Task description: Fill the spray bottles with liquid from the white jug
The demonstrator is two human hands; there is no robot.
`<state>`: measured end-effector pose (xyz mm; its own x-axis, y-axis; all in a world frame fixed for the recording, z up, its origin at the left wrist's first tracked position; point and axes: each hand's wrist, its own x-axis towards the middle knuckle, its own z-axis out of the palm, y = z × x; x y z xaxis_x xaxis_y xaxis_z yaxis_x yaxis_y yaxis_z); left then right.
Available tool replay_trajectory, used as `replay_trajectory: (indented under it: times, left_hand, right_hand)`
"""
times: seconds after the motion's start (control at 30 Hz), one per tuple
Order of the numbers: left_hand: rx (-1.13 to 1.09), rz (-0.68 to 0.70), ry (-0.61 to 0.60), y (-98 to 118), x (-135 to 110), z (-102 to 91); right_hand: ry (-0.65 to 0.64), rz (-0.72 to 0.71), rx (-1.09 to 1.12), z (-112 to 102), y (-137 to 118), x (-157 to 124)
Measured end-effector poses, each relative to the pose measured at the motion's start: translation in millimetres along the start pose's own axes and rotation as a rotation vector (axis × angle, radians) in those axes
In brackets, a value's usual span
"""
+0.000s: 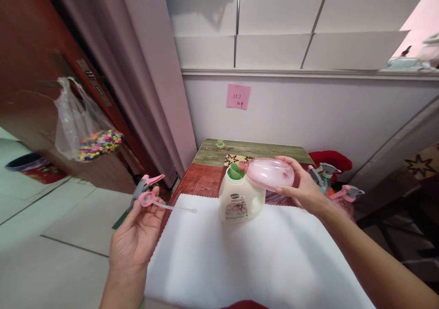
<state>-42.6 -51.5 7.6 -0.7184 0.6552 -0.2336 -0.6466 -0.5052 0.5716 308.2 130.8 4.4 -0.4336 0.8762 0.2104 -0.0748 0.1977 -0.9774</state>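
Observation:
My right hand (303, 183) grips a clear pink spray bottle (269, 174) by its base end. The bottle lies tipped on its side, its threaded neck at the green mouth of a cream detergent jug (242, 197). That jug stands upright on a white cloth (260, 263). Off to the left, my left hand (139, 229) holds a pink and grey spray head (147, 192) between its fingers. From the head's pink collar a thin clear dip tube points right, over the cloth's edge. I cannot make out how much liquid is in the bottle.
A small green cap (220, 143) sits at the table's far left corner. Several trigger spray bottles (343, 197) stand by the right edge, near a red item (332, 159). A plastic bag of colourful bits (98, 144) hangs from the door at left.

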Motion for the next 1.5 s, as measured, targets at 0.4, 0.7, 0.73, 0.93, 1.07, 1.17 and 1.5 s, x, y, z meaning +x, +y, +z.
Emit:
replay_trajectory:
  times: [0.4, 0.7, 0.73, 0.93, 1.07, 1.17, 1.5]
  left_hand:
    - [0.049, -0.037, 0.051, -2, 1, -0.2]
    - [0.025, -0.055, -0.038, -4, 2, -6.2]
    - [0.028, -0.053, -0.024, -3, 2, -6.2]
    - [0.058, -0.046, -0.012, -1, -2, -5.5]
    - [0.045, -0.06, -0.051, -2, -3, -5.6]
    - [0.036, -0.065, -0.044, -3, -3, -6.4]
    - [0.035, -0.087, -0.047, -4, -2, -9.0]
  right_hand:
    - [-0.067, 0.01, -0.276, -7, -30, 6]
    - [-0.164, 0.009, -0.334, -14, -42, 13]
    - [-0.169, 0.01, -0.336, -14, -42, 13]
    - [-0.169, -0.003, -0.342, -15, -43, 12]
    - [-0.173, -0.007, -0.351, -16, -45, 13]
    - [-0.182, -0.007, -0.348, -16, -45, 13]
    - [-0.177, -0.012, -0.374, -17, -50, 16]
